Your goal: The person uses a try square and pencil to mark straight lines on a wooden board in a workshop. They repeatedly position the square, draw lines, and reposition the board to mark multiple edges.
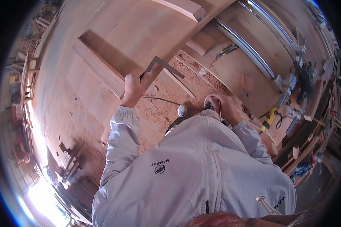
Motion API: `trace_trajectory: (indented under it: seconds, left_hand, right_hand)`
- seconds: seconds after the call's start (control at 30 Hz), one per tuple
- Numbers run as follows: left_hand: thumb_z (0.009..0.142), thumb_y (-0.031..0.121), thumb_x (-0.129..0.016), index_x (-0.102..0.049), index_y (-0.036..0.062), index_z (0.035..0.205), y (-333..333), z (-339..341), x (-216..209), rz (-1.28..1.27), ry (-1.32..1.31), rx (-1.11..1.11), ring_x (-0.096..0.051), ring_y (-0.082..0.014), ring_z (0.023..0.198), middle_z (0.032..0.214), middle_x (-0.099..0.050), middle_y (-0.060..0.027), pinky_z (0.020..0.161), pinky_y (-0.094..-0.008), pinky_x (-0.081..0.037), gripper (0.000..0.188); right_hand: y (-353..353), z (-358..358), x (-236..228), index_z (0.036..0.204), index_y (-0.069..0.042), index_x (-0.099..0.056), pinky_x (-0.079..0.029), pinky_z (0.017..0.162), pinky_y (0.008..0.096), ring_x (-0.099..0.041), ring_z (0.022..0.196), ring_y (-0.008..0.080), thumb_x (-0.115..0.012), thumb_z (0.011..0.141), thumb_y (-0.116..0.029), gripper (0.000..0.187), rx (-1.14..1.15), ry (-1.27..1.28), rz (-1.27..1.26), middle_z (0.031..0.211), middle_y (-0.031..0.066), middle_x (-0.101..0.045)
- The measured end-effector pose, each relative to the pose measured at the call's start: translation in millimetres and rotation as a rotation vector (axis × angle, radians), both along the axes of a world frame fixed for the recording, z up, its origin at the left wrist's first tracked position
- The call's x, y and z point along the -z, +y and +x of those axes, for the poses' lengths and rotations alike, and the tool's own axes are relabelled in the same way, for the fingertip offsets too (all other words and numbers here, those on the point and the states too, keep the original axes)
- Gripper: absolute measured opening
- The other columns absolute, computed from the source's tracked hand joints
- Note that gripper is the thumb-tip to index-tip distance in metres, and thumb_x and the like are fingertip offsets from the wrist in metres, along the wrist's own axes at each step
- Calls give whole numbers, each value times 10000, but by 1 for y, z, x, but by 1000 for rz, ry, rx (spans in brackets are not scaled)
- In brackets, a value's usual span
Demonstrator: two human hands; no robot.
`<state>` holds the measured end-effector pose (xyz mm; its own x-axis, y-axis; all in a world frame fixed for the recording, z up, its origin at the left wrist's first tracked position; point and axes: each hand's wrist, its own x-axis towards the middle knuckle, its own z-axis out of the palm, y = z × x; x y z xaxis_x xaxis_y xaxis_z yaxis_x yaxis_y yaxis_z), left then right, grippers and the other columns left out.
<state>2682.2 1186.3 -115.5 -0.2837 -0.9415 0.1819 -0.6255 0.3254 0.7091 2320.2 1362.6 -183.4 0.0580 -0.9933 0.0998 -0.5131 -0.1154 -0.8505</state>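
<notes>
My left hand (132, 89) is closed around the handle end of an L-shaped carpenter's square (155, 62). Its thin blade points away to the right, over the edge of a large wooden panel (117, 22). Beside that hand, the near end of a long planed wooden beam (96, 68) lies on the panel; whether the hand also touches the beam I cannot tell. In front of my jacket, my right hand (223, 104) is closed with curled fingers around a thin reddish stick, pencil-like (220, 108).
Another beam (183, 8) lies on the panel's far part. To the right, a bench (235, 72) carries metal rails (246, 49), a yellow utility knife (227, 50) and a yellow power tool (269, 118). Shavings and a cable (161, 99) lie on the floor. Wood offcuts (68, 162) are piled left.
</notes>
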Motion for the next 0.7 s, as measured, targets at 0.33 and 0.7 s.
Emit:
trace_trajectory:
  seconds: [0.33,0.7]
  left_hand:
    - [911,175,-803,-782,15,980,6,-23,33,-128,-219,-225,-681,-389,866,909,-718,-178,783,-467,-544,176]
    - [903,141,-806,-782,55,961,20,-53,58,-422,-263,-377,-649,-328,834,913,-706,-87,769,-446,-532,106]
  right_hand:
    - [-75,-75,-5,1088,30,-730,-563,714,347,-734,759,232,-685,1065,-143,180,-174,-97,214,881,160,-742]
    - [-126,-55,3,1102,-18,-709,-539,643,378,-728,701,225,-665,1087,-221,209,-341,-104,148,806,146,-700]
